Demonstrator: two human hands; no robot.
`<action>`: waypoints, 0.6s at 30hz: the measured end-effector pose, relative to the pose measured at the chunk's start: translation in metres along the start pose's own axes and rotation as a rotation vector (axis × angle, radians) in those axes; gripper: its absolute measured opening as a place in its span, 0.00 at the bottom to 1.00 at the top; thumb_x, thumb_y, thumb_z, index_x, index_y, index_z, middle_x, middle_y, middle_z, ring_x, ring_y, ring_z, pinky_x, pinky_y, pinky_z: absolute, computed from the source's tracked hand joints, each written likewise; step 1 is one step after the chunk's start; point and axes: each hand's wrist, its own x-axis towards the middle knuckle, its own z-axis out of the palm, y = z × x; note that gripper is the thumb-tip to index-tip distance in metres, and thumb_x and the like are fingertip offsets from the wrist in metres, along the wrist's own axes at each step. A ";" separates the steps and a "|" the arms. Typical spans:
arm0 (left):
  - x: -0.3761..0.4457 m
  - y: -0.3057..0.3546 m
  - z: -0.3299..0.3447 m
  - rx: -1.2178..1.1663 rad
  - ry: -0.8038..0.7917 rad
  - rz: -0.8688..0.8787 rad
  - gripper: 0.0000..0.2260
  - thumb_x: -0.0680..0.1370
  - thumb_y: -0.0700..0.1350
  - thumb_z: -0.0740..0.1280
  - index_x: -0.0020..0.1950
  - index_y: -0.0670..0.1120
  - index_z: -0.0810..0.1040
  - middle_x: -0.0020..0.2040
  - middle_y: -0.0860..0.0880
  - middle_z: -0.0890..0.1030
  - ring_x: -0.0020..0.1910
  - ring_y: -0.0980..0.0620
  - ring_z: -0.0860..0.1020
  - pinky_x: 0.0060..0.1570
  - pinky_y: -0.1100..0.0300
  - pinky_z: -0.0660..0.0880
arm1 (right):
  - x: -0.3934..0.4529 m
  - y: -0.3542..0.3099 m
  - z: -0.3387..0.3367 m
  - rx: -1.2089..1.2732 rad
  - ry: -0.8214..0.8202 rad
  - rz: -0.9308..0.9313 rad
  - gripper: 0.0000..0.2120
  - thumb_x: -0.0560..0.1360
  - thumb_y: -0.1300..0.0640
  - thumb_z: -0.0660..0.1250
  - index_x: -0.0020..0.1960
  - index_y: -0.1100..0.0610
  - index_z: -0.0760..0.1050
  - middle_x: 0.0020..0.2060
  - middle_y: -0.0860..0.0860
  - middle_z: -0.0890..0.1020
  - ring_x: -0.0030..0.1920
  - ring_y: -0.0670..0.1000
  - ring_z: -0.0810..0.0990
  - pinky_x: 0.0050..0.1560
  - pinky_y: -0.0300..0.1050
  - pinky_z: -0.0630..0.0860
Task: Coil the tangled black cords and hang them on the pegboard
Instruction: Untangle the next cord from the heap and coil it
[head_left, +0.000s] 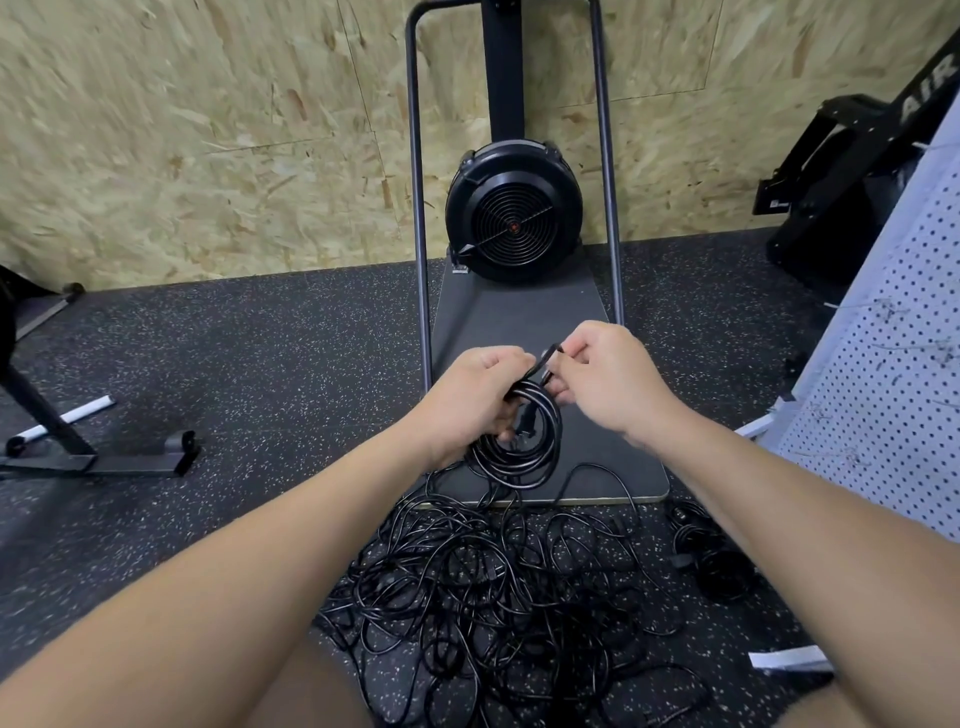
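My left hand (475, 397) grips a small coil of black cord (524, 447) held above the floor. My right hand (608, 374) pinches the cord's free end (548, 358) just above the coil, close to the left hand. A big tangled pile of black cords (498, 587) lies on the speckled floor below my arms, with a strand running up to the coil. A bundled black cord (711, 561) lies on the floor to the right. The white pegboard (883, 374) leans at the right edge, with wire hooks on it.
A black fan machine (514, 213) on a dark base plate (524, 312) with a tall metal frame stands straight ahead against the chipboard wall. Gym equipment legs (78, 447) sit at the left, a black machine (841, 171) at the back right. A white strip (789, 662) lies at lower right.
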 end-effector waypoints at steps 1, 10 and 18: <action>-0.001 0.001 0.000 0.001 -0.002 0.017 0.17 0.89 0.46 0.62 0.40 0.48 0.71 0.32 0.46 0.68 0.26 0.51 0.61 0.29 0.57 0.64 | 0.000 0.000 0.001 0.069 -0.009 0.025 0.05 0.85 0.63 0.70 0.53 0.66 0.78 0.33 0.55 0.87 0.32 0.49 0.88 0.36 0.44 0.84; 0.005 -0.005 -0.003 0.223 0.224 0.209 0.20 0.87 0.46 0.64 0.37 0.46 0.65 0.31 0.49 0.67 0.28 0.50 0.67 0.32 0.56 0.67 | 0.002 0.011 -0.008 0.202 -0.469 0.067 0.07 0.85 0.64 0.70 0.53 0.68 0.84 0.50 0.60 0.88 0.51 0.56 0.86 0.62 0.56 0.84; 0.016 -0.014 -0.003 0.256 0.366 0.234 0.22 0.87 0.52 0.63 0.38 0.44 0.63 0.34 0.50 0.65 0.34 0.50 0.66 0.39 0.50 0.69 | -0.003 0.017 -0.001 0.429 -0.626 0.076 0.12 0.79 0.64 0.63 0.59 0.66 0.79 0.54 0.58 0.83 0.54 0.56 0.79 0.60 0.54 0.72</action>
